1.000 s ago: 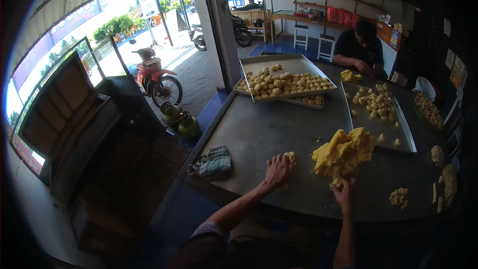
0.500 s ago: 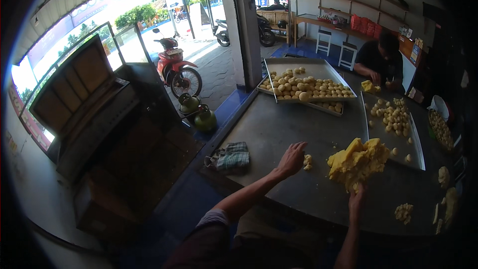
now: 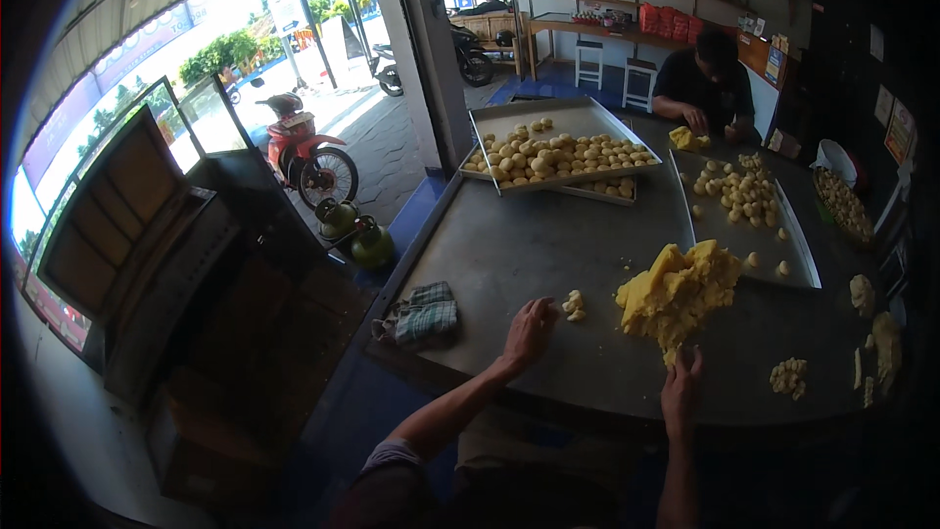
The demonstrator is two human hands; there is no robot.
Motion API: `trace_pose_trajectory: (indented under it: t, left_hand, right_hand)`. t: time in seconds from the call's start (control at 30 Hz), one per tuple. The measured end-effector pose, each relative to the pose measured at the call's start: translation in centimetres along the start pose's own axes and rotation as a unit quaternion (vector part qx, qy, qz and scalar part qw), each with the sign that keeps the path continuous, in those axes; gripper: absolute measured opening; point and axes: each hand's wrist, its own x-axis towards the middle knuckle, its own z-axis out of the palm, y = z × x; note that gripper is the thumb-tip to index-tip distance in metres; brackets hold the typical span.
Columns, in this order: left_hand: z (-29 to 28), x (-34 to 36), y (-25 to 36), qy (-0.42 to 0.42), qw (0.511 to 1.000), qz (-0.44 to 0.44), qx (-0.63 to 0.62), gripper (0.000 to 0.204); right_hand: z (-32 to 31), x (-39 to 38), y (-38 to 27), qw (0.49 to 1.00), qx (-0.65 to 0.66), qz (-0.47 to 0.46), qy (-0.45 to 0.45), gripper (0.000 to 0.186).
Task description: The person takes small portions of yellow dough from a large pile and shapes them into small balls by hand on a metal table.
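Observation:
My left hand is just left of a few small pale dough pieces, its fingers loosely bent and apart, with nothing visible in them. My right hand grips the lower tip of a large, crumbly yellow dough mound, which rests on the dark metal table; what lies inside its fingers is partly hidden. A cluster of small dough bits is to the right of that hand, near the front of the table.
Stacked trays of dough balls stand at the back, a tray of smaller balls beside them. A person works behind a yellow lump. A checked cloth lies left; gas cylinders stand on the floor. A basket sits far right.
My left hand has lifted off the small pieces and drawn back to their left. My right hand stays at the mound's lower tip. The view swung left, then back.

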Motion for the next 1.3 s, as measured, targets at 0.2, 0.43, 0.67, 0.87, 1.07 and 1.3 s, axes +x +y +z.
trace_pose_trajectory:
  t: [0.2,0.43,0.67,0.87,1.07,1.3]
  left_hand:
    - [0.3,-6.0,0.4,-0.152,0.902,0.226,0.334,0.034]
    - [5.2,0.8,0.9,-0.06,0.913,0.311,0.255,0.051]
    - [6.1,2.0,0.6,-0.133,0.93,0.281,0.198,0.063]
    - [5.2,1.4,0.8,-0.08,0.924,0.305,0.216,0.054]
    - [6.6,-1.1,-0.1,-0.104,0.879,0.281,0.37,0.047]
    - [4.0,-5.6,1.3,-0.034,0.901,0.235,0.363,0.039]
  right_hand:
    - [-0.2,1.3,-1.0,0.99,0.129,-0.003,-0.064,0.035]
    - [-1.1,3.1,-1.6,0.986,0.052,-0.007,-0.159,0.028]
    - [0.8,3.2,3.0,0.998,-0.009,-0.024,-0.059,0.041]
    - [1.3,0.4,1.0,0.998,-0.018,-0.021,-0.048,0.043]
    - [0.5,1.4,1.4,0.998,0.036,-0.026,-0.042,0.032]
    - [-1.3,3.8,1.9,0.982,-0.023,-0.034,-0.183,0.031]
